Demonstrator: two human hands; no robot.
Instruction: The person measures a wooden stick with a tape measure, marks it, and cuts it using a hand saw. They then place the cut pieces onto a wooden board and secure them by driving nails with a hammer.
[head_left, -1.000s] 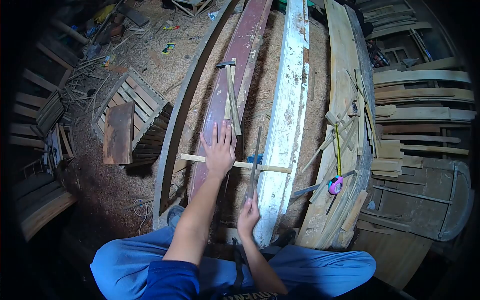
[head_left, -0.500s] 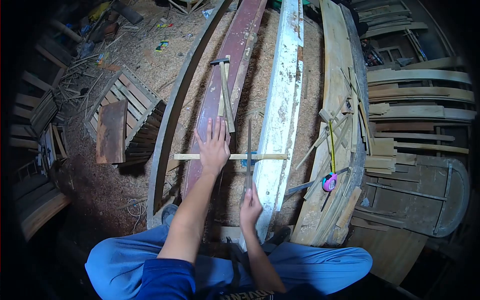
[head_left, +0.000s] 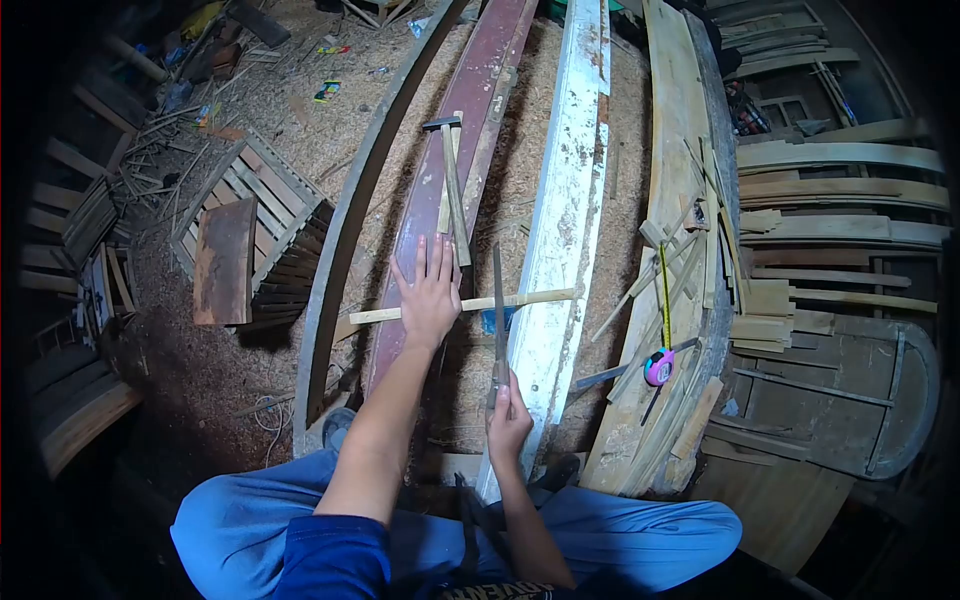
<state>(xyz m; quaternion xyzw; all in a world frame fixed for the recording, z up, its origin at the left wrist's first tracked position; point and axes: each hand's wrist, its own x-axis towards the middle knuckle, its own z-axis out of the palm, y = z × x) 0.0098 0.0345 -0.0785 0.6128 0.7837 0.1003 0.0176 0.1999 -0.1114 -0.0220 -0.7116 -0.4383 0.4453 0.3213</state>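
My left hand [head_left: 430, 308] lies flat with fingers spread, pressing a thin wooden strip [head_left: 545, 297] against the reddish board [head_left: 408, 250]. The strip crosses to the white, paint-worn board [head_left: 560, 220] on the right. In my right hand [head_left: 510, 425] is the grip of a handsaw [head_left: 499, 310], its blade seen nearly edge-on and pointing away from me. The blade overlaps the strip between the two boards. Just beyond my left fingertips, a hammer [head_left: 453, 190] rests on the reddish board beside a short wooden piece.
A pink tape measure [head_left: 659, 367], its yellow tape pulled out, sits on the wide plank [head_left: 640, 440] at right among loose strips. A curved beam [head_left: 345, 220] runs along the left. Farther left stands a slatted wooden crate [head_left: 275, 200]. Sawdust covers the floor.
The strip now slants, its right end farther from me. My right hand and the saw have shifted slightly toward me and to the right; my left hand stays almost in place.
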